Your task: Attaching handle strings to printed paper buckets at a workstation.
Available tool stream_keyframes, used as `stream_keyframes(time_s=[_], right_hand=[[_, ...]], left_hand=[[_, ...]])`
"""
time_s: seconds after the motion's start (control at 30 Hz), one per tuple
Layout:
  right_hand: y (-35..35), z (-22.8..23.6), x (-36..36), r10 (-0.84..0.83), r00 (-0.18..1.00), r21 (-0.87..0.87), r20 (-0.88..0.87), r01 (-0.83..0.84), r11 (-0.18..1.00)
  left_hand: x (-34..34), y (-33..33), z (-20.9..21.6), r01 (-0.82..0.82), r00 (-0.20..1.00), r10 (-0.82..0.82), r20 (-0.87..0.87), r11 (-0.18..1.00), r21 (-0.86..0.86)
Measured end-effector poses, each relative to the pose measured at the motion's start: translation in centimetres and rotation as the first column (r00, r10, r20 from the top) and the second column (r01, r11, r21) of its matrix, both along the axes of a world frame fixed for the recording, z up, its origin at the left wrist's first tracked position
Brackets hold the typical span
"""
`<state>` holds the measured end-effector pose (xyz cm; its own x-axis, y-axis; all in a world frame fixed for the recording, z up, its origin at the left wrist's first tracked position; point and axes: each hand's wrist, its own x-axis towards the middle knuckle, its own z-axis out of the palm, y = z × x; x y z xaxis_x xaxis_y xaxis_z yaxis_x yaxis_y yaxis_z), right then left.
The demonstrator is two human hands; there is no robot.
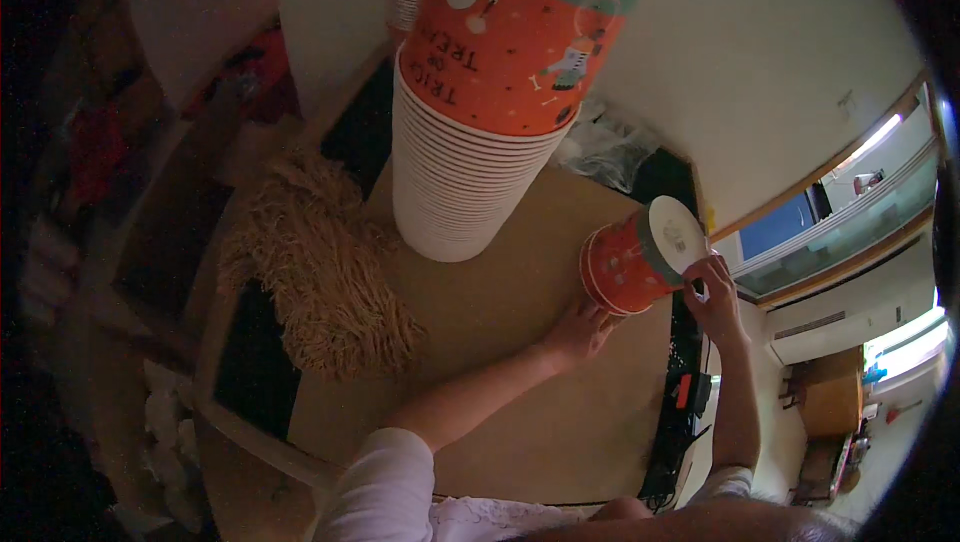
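Both my hands are on an orange paper bucket (pixel 625 267) with a teal band, lying tilted at the right of the board, its pale round base up and to the right. More than one rim edge shows at its lower left end, so there may be nested buckets. The fingers of my left hand (pixel 582 334) close on the rim from below. My right hand (pixel 716 300) grips the edge of the base. A tall stack of nested paper buckets (pixel 510 62), orange with cartoon figures and white rims below, rises at the upper middle.
A heap of tan shredded paper or fringe (pixel 325 282) lies left of the stack. Crumpled clear plastic (pixel 605 147) sits behind it. Beneath is a brown board (pixel 500 412) on a dark green tabletop. A black power strip (pixel 682 392) runs along the right edge.
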<state>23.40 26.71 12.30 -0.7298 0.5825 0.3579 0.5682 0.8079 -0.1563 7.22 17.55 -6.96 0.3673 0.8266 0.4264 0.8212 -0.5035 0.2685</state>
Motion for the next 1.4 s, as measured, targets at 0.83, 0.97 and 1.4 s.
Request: stream_keyframes(time_s=[0.83, 0.97, 1.4], right_hand=[[-0.9, -1.5, -0.8, -0.051, 0.998, 0.016, -0.033, 0.051, 0.999], [-0.9, -1.8, -1.7, -0.052, 0.998, 0.008, -0.027, 0.052, 0.999], [-1.2, -1.0, -0.7, -0.012, 0.999, -0.064, -0.031, 0.010, 0.998]], left_hand=[[1.0, -0.7, -0.1, 0.033, 0.999, -0.033, -0.009, 0.999, 0.021], [-0.4, -0.9, 0.9, 0.084, 0.996, -0.083, 0.013, 0.986, -0.145], [-5.3, 2.2, 4.1, -0.343, 0.936, 0.352, -0.020, 0.897, -0.279]])
